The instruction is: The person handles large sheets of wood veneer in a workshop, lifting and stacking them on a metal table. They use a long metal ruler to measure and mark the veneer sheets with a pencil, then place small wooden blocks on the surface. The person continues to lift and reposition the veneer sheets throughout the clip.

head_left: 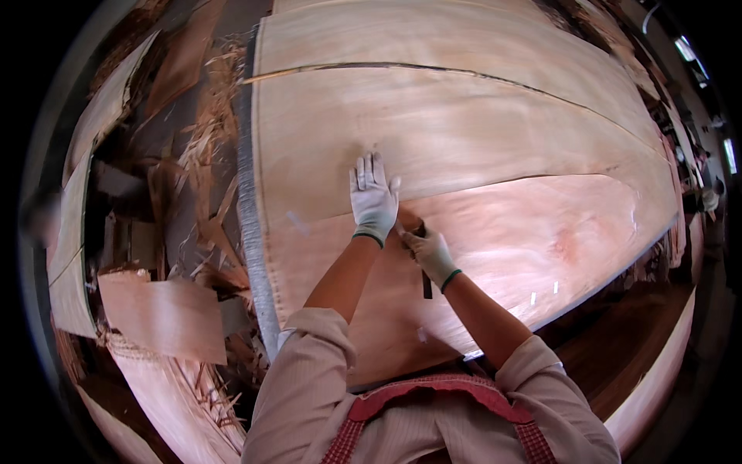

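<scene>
My left hand (374, 203), in a white glove with a green cuff, lies flat with its fingers stretched on a stack of large pale wood veneer sheets (464, 124). It rests beside the seam where a pinker veneer sheet (510, 224) meets the paler one. Just right of it, my right hand (433, 254), also gloved, is closed around a small brown object (410, 220), perhaps a tape roll; its kind is not clear. A dark narrow strip (427, 284) shows below that hand. Short whitish tape pieces (533, 298) stick to the pink sheet.
Beyond my hands, a long dark-edged split (402, 66) crosses the pale veneer. Torn veneer strips (209, 147) litter the floor to the left, near loose sheets (166, 313). More veneer (657, 371) curves along the right. A blurred person (45, 220) is at the far left.
</scene>
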Demonstrator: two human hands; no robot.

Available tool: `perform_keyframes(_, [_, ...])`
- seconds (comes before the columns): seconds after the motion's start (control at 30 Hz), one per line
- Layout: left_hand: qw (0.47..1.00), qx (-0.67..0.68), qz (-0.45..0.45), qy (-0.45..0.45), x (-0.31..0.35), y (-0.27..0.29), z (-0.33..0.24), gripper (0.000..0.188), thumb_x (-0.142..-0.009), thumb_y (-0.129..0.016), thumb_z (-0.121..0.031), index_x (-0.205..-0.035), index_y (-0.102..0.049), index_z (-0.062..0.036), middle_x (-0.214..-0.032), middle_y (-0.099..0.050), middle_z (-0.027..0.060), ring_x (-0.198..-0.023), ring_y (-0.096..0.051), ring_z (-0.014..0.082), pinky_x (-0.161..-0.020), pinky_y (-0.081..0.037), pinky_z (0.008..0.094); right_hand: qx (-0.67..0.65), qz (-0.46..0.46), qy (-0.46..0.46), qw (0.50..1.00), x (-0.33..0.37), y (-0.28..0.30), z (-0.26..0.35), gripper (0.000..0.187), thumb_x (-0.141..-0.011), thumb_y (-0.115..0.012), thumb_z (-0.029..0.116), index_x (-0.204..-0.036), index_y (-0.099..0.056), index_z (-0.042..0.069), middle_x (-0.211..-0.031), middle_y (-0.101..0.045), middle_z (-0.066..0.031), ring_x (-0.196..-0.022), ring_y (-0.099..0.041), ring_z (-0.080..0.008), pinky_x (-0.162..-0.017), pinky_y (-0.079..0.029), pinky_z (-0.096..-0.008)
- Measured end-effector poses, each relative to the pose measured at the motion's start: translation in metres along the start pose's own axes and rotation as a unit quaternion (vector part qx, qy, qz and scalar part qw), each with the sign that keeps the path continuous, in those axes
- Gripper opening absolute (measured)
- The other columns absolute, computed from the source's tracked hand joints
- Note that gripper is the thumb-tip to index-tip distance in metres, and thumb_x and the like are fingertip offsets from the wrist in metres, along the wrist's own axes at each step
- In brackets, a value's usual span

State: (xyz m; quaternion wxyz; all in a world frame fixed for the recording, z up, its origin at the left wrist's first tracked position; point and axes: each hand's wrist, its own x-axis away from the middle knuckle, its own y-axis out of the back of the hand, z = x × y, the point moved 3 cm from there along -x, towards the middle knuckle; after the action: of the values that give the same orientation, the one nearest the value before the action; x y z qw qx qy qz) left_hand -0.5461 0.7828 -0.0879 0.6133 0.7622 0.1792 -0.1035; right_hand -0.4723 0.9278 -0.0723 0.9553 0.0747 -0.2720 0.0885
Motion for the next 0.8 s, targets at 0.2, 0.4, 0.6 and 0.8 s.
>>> perform_keyframes(0.2, [0.997,-0.048,0.053,-0.040,-0.001,-0.017,-0.016,0.067,-0.093,-0.046,-0.043,-0.142,-0.031,0.0002,-0.149,-0.031,0.0149,-0.138,-0.028,0.0303,-0.114,-0.018,0.0472,0.243,-0.063,0.090,0.964,-0.042,0.106,0.032,0.022,-0.084,-0.065,0.023,-0.086,-0.065,0.001,-0.072,-0.068,-0.0130,-0.062,-0.064,-0.0254,-0.059,-0.050,-0.0366])
perform_keyframes(0.4, [0.916,0.005,0.147,-0.374,0.016,-0.028,-0.122,0.058,-0.090,-0.051,-0.042,-0.134,-0.046,-0.0049,-0.141,-0.045,0.0116,-0.135,-0.034,0.0283,-0.115,-0.020,0.0415,0.069,-0.090,0.106,0.988,-0.066,0.140,0.007,0.027,-0.088,-0.064,0.022,-0.103,-0.062,-0.001,-0.085,-0.067,-0.0116,-0.071,-0.062,-0.0196,-0.064,-0.051,-0.0306])
perform_keyframes(0.6, [0.931,0.042,0.181,-0.315,0.017,-0.029,-0.133,0.048,-0.092,-0.049,-0.033,-0.128,-0.051,-0.0007,-0.138,-0.047,0.0164,-0.132,-0.038,0.0295,-0.115,-0.020,0.0430,0.425,-0.115,0.086,0.894,-0.055,0.240,0.062,0.023,-0.083,-0.059,0.021,-0.095,-0.064,0.003,-0.085,-0.067,-0.0183,-0.078,-0.064,-0.0355,-0.072,-0.051,-0.0425])
perform_keyframes(0.8, [0.947,0.134,0.156,-0.247,0.012,-0.007,-0.231,0.059,-0.088,-0.055,-0.037,-0.130,-0.046,0.0042,-0.139,-0.044,0.0194,-0.134,-0.034,0.0335,-0.114,-0.019,0.0462,0.162,-0.204,0.094,0.961,-0.004,0.407,-0.001,0.026,-0.085,-0.063,0.019,-0.099,-0.061,-0.004,-0.080,-0.067,-0.0121,-0.069,-0.066,-0.0181,-0.065,-0.051,-0.0319])
